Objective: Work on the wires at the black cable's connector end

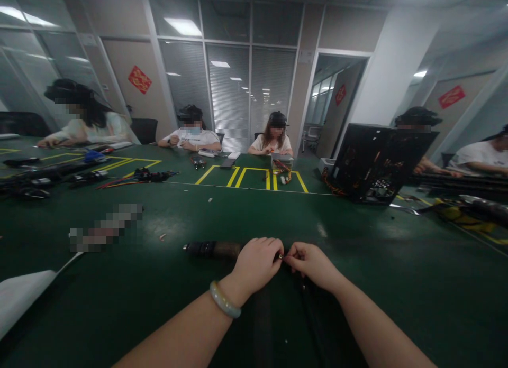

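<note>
Near the middle of the table, my left hand [257, 265] is closed over a dark cylindrical rod [228, 250]. Its black ringed end and a small metal tip stick out to the left. My right hand [311, 262] is in a pinch close to the left fingertips. Between the hands shows a small brass-coloured end piece [281, 257]; the fingers hide the rest of it. Below the right hand a long black tube [311, 315] runs toward me along the table. Whether it joins the rod is hidden.
A black computer case [381, 164] stands at the right. Black parts with cables [146, 175] lie at the left, near a white sheet [24, 299]. Several people sit around the green table [190, 212], one behind a metal box with coloured wires [281, 164]. Yellow tape marks the far side.
</note>
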Available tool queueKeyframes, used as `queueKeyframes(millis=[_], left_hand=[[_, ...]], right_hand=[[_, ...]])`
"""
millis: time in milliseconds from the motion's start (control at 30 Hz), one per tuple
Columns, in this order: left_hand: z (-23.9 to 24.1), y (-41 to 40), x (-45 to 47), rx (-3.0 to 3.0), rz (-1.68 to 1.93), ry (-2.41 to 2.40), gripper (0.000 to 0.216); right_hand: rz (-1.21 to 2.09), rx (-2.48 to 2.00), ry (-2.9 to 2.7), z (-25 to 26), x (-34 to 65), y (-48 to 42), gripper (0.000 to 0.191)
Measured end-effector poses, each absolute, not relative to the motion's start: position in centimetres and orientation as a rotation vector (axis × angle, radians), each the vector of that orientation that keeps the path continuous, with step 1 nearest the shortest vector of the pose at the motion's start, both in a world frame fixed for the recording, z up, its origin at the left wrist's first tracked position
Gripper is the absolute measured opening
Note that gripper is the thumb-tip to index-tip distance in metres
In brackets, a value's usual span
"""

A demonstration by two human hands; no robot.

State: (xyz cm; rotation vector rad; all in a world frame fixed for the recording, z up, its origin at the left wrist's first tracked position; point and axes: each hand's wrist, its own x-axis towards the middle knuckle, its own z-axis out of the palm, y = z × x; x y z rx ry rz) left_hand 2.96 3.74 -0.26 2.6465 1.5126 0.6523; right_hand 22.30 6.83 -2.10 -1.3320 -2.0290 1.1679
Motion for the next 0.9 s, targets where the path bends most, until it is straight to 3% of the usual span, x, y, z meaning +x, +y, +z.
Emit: queueKeyframes(millis=[900], left_hand=[[-0.08, 3.56, 2.99, 2.631, 0.641, 1.524, 0.007]], right_hand=[[1.149, -1.311, -2.038, -2.47, 22.39, 6.83, 0.018]])
